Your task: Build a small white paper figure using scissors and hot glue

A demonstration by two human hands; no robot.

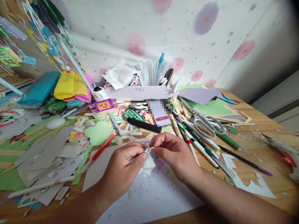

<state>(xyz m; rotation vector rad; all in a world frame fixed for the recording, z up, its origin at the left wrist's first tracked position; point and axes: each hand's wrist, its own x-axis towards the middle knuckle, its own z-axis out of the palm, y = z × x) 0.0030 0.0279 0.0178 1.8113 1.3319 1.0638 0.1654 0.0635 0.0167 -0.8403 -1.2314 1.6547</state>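
Both hands meet over a white sheet of paper [130, 203] at the front of the table. My left hand [126, 161] pinches a small crumpled white piece [149, 163], which looks like tissue or thin cloth, between thumb and forefinger. The upper edge of that same piece sits in the fingertips of my right hand [171, 152], which are closed on it. Its lower part hangs loose over the sheet. Purple and yellow marks show on the paper beneath.
Silver scissors [205, 123], a black-handled cutter [144, 125], several markers [196, 144] and a phone [161, 113] lie beyond my hands. Paper scraps [49, 155] cover the left side. A glue gun [282, 149] is at the right. A white box [140, 93] stands at the back.
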